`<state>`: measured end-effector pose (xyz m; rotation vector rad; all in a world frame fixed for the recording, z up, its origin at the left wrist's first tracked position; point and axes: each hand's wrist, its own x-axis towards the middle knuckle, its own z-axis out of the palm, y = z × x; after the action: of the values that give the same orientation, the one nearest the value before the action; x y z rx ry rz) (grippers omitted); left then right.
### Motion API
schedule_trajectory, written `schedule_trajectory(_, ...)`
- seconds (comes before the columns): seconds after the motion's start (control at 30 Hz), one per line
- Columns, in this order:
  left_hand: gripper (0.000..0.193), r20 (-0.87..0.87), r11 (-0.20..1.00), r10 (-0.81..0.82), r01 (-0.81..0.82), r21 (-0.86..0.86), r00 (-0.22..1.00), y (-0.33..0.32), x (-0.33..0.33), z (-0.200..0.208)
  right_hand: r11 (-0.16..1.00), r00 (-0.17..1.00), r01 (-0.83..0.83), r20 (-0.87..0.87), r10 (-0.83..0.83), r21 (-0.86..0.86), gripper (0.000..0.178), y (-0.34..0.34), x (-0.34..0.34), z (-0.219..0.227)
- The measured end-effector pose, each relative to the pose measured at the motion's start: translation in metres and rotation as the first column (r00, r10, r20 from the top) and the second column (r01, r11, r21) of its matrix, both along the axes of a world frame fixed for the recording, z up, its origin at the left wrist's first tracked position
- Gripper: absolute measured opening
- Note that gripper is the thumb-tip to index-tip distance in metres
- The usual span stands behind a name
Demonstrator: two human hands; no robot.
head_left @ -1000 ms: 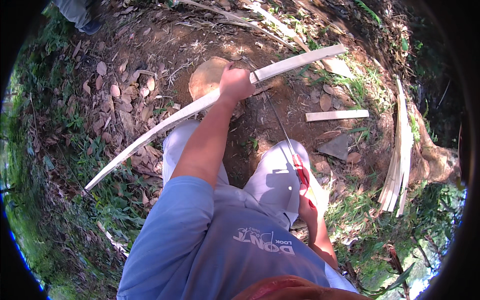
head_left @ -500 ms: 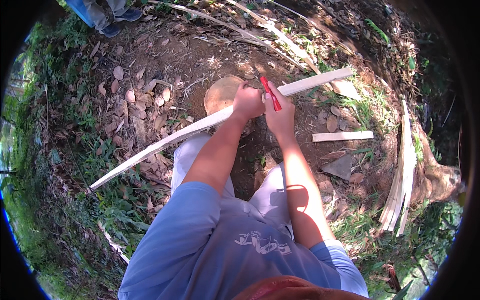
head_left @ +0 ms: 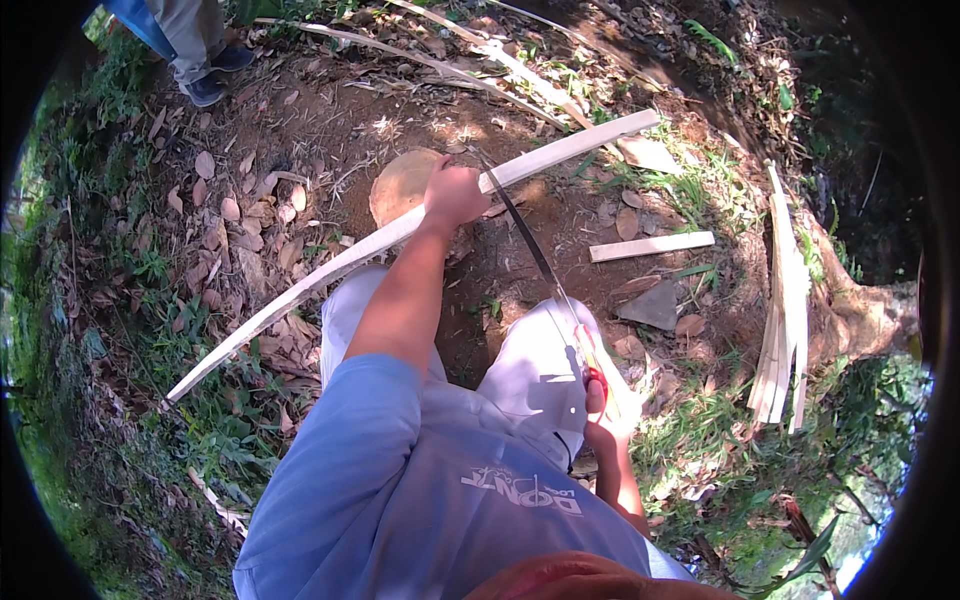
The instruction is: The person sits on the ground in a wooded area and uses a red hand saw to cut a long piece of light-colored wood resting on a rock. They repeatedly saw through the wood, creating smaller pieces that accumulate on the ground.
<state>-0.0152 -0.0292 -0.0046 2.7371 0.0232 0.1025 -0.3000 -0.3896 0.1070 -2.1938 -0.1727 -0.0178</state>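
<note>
A long pale strip of wood (head_left: 330, 270) runs slantwise across the view, resting over a round cut stump (head_left: 398, 188). My left hand (head_left: 457, 196) is closed around the strip, pressing it at the stump's right edge. My right hand (head_left: 609, 412) grips the red handle of a hand saw (head_left: 527, 236), low beside my right knee. The saw's long dark blade slants up and left from there, and its far end meets the strip just right of my left hand. Glare washes out part of my right hand.
A short pale wood piece (head_left: 652, 246) and a flat grey stone (head_left: 652, 305) lie to the right. Several thin strips (head_left: 783, 310) are bundled by a tree root (head_left: 870, 320). More long strips (head_left: 520, 70) lie at the back. Another person's legs (head_left: 195, 45) stand far left.
My right hand has drawn down and back toward my right knee with the saw, and the long blade now shows. My left hand keeps hold of the strip. The view has shifted slightly.
</note>
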Motion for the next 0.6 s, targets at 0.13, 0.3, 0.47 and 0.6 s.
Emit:
schedule_trajectory(0.13, 0.032, 0.040, 1.000, 0.009, -0.009, -0.015, 0.999, -0.003, -0.004, -0.002, 0.990, 0.989, 0.141, 0.031, -0.142, 0.032, 0.046, -0.029, -0.057, 0.021)
schedule_trajectory(0.3, 0.032, 0.435, 0.976, 0.054, 0.045, -0.215, 0.899, 0.003, -0.012, -0.021, 0.945, 0.943, 0.262, 0.155, -0.293, 0.194, 0.048, -0.029, -0.059, 0.034)
schedule_trajectory(0.47, 0.029, 0.234, 0.931, -0.009, 0.093, -0.353, 0.972, 0.010, -0.018, 0.029, 0.931, 0.932, 0.279, 0.165, -0.322, 0.236, 0.051, -0.029, -0.063, 0.040)
schedule_trajectory(0.6, 0.037, 0.219, 0.961, -0.063, 0.118, -0.250, 0.974, 0.013, -0.016, 0.012, 0.950, 0.954, 0.249, 0.124, -0.274, 0.186, 0.052, -0.022, -0.061, 0.043)
